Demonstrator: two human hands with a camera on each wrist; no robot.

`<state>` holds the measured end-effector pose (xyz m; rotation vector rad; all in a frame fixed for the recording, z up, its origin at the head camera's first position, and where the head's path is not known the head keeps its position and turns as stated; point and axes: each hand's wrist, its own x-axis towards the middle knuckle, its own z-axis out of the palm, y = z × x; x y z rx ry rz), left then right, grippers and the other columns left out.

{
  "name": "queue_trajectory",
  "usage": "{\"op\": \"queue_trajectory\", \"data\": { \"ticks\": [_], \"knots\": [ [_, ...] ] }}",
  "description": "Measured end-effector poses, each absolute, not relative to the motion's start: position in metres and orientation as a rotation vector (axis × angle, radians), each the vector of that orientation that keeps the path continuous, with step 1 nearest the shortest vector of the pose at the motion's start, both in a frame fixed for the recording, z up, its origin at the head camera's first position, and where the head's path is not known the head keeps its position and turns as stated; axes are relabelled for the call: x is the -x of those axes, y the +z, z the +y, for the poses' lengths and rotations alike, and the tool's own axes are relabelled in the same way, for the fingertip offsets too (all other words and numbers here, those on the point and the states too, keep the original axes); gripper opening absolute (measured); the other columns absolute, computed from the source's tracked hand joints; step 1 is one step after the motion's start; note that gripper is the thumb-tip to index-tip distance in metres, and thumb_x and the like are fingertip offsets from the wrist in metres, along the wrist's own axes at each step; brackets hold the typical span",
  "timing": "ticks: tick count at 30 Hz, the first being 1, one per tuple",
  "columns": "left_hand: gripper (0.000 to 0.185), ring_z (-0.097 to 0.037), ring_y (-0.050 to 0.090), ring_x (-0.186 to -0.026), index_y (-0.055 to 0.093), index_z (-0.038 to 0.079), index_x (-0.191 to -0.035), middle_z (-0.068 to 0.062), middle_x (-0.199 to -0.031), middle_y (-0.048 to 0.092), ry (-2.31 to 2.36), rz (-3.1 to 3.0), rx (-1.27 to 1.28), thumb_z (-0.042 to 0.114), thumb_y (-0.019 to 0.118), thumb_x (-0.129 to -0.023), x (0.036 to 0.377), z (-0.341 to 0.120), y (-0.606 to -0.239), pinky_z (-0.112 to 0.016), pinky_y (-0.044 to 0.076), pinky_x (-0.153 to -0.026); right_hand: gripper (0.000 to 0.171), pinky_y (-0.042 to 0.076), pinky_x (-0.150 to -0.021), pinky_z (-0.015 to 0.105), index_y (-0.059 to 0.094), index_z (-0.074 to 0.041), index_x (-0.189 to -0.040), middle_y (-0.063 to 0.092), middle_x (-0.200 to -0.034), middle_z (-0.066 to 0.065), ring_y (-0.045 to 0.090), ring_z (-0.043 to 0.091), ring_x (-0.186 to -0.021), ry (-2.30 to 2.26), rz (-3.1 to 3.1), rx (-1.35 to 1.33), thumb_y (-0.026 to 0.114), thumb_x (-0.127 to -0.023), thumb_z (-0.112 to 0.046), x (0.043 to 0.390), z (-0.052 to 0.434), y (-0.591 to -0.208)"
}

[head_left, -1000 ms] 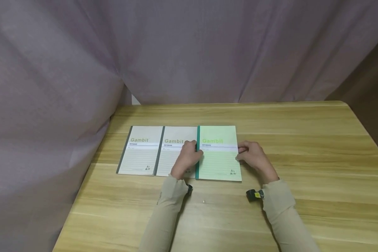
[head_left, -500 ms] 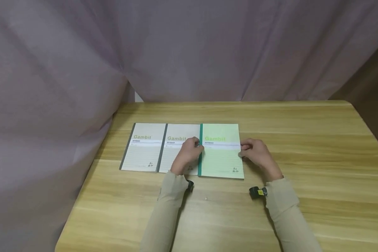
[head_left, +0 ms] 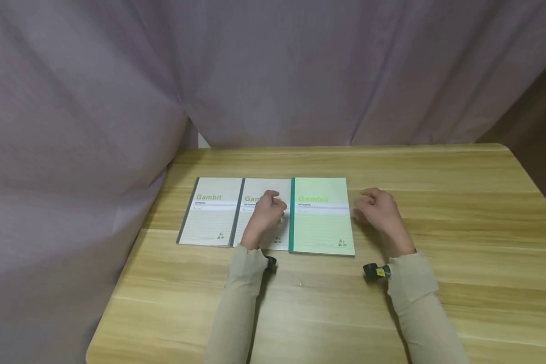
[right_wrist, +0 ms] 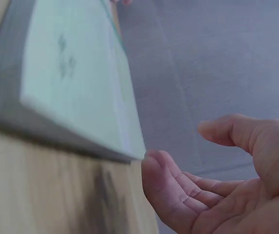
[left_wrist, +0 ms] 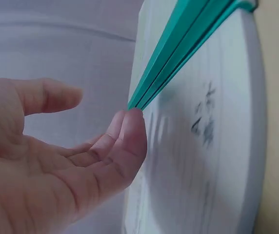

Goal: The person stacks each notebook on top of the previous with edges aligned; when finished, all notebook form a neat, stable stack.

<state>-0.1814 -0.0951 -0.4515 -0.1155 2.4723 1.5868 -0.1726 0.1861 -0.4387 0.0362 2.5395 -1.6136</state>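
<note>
As left hand (head_left: 266,212) and right hand (head_left: 383,213) hover, thumbs off fingers, green notebook (head_left: 322,225) seems placed — withdraw without nudging

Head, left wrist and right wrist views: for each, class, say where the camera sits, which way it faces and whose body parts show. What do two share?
Head: worn on the head, facing forward and down at the green Gambit notebook, grey-spined Gambit notebooks and wooden table; left hand, right hand and sleeves show.
Left wrist: on that wrist, facing along the left palm toward the green spine.
Right wrist: on that wrist, facing past the right palm toward the green notebook's opposite edge.
Shared: both wrist views include the green notebook and curtain.
</note>
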Motion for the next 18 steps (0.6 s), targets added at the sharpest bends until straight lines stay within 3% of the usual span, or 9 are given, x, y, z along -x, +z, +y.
{"op": "queue_trajectory", "data": {
  "ticks": [6, 10, 18],
  "knots": [
    [0.053, -0.029, 0.068, -0.091, 0.040, -0.007, -0.146, -0.020, -0.115, 0.064, 1.676, 2.481, 0.142, 0.007, 0.052, -0.096, 0.180, -0.109, -0.445, -0.032, 0.057, -0.073, 0.066, 0.057, -0.078, 0.025, 0.034, 0.018, -0.145, 0.062, -0.120, 0.036, 0.072, 0.019, -0.086, -1.650, 2.508, 0.030, 0.062, -0.099, -0.020, 0.175, 0.174, -0.427],
    [0.051, -0.034, 0.069, -0.093, 0.041, -0.009, -0.144, -0.023, -0.115, 0.063, 1.739, 2.470, 0.127, 0.007, 0.054, -0.097, 0.177, -0.119, -0.442, -0.034, 0.059, -0.074, 0.072, 0.058, -0.081, 0.029, 0.027, 0.018, -0.148, 0.059, -0.123, 0.038, 0.072, 0.024, -0.091, -1.728, 2.435, 0.025, 0.063, -0.099, -0.021, 0.176, 0.163, -0.424],
    [0.049, -0.046, 0.064, -0.101, 0.044, -0.013, -0.141, -0.033, -0.120, 0.060, 1.880, 2.290, 0.080, 0.007, 0.056, -0.098, 0.171, -0.135, -0.438, -0.045, 0.058, -0.084, 0.063, 0.054, -0.094, 0.037, 0.036, 0.013, -0.147, 0.058, -0.125, 0.031, 0.061, 0.039, -0.112, -1.862, 2.275, 0.030, 0.063, -0.097, -0.014, 0.171, 0.138, -0.419]
  ]
}}
